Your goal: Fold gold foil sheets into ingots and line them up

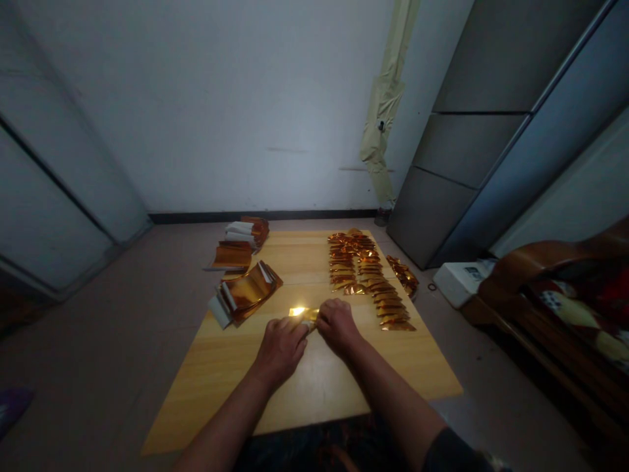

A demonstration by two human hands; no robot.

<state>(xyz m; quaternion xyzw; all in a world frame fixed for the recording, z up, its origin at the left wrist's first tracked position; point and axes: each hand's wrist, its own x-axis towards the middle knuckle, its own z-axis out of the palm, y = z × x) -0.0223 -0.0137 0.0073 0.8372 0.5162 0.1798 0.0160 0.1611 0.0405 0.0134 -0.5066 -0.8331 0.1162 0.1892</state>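
Wooden table (pixel 221 373): gold foil stacks (pixel 248 292) left, folded foil rows (pixel 366 269) right.

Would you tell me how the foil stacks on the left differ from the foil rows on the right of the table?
The stacks hold broad sheets piled together; the rows hold small narrow pieces laid one after another. The stacks show white edges; the rows show only gold. Both are shiny gold foil, like the piece that the left hand and right hand pinch.

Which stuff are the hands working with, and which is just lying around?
In use: gold paper pinched by left hand and right hand; flat gold stacks; folded gold pieces; table.
Lying about: white box; wooden bench; grey cabinet.
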